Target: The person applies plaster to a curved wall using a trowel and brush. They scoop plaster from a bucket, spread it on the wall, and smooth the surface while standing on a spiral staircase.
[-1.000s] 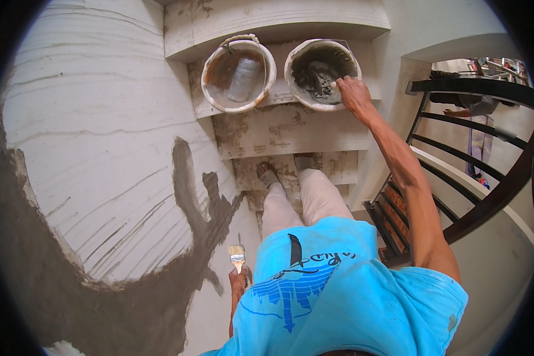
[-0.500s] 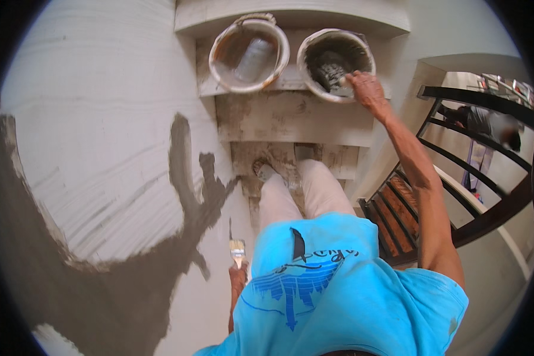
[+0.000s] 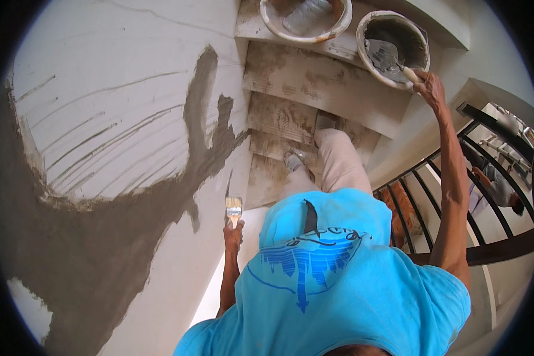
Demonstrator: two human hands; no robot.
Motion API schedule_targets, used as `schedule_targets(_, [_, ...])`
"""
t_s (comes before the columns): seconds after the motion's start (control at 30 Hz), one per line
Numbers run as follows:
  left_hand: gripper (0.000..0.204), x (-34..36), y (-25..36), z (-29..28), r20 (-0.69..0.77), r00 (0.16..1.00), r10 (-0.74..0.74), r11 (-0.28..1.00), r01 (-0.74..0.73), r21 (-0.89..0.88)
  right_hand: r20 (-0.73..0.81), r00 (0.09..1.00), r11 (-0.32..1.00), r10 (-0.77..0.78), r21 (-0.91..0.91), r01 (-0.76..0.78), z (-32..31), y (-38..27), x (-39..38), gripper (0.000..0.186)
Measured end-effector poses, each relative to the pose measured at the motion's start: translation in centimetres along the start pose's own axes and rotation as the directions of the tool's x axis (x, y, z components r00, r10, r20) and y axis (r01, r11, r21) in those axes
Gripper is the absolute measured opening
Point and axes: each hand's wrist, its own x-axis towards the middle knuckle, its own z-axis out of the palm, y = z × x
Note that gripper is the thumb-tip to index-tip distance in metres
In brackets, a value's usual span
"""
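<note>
My left hand [image 3: 234, 235] is closed around the handle of a flat paintbrush [image 3: 234, 207], its pale bristles pointing up beside the wall. Out to the upper right, my right hand [image 3: 431, 91] grips the light handle of a trowel [image 3: 384, 56]. The grey-smeared trowel blade is inside a bucket [image 3: 422, 46] with a whitish rim and dark grey mortar in it. Wet-looking grey mortar [image 3: 110, 246] spreads in a branching patch over the white wall [image 3: 95, 53] on my left.
A second bucket [image 3: 266, 18] with a clear plastic container inside stands on the same step. Stained stairs [image 3: 323, 77] lie ahead, with my feet on a lower one. A dark railing [image 3: 483, 178] curves along the right; beyond it a person in grey [image 3: 499, 188] bends over.
The view has shifted, so the buckets sit higher and farther right. The trowel's blade and handle now show more plainly in the bucket. My left hand with the brush has come up slightly.
</note>
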Motion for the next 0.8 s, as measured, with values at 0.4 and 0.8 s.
schedule_targets(0.4, [0.020,3.1,-0.5,0.0,0.072,0.994,0.078,0.997,-0.079,0.020,-0.160,0.968,0.851,0.194,0.518,-0.085,4.4,-1.9,-5.2,0.047])
schedule_targets(0.8, [0.025,18.1,4.6,0.3,0.130,0.784,0.607,0.783,-0.619,0.071,-0.499,0.784,0.669,0.368,0.728,0.149,15.1,-5.1,-7.5,0.026])
